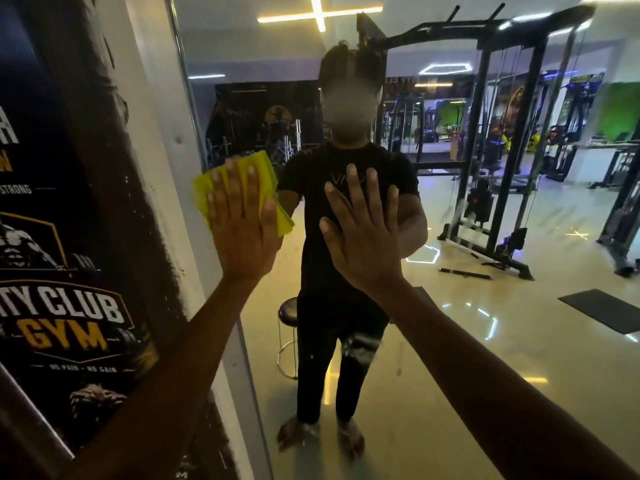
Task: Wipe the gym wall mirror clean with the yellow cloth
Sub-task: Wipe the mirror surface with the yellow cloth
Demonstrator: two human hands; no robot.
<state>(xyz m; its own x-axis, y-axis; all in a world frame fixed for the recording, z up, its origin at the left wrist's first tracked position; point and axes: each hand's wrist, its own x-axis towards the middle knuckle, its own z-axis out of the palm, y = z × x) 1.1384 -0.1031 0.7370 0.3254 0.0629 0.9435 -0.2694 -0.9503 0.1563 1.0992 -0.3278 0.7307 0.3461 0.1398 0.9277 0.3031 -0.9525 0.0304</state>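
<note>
Gym mirror (485, 323); left hand (242, 223) flat, pressing yellow cloth (266, 171); right hand (363, 233) flat, released.

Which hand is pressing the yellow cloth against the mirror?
The left hand, near the mirror's left edge, presses the yellow cloth flat with straight fingers. The right hand is bare, fingers spread.

You have one wide-angle head view, looking forward and slightly down along both outstretched arms, close to the large glass wall mirror (450, 306) just beyond your left hand (242, 220) and right hand (363, 230).
</note>
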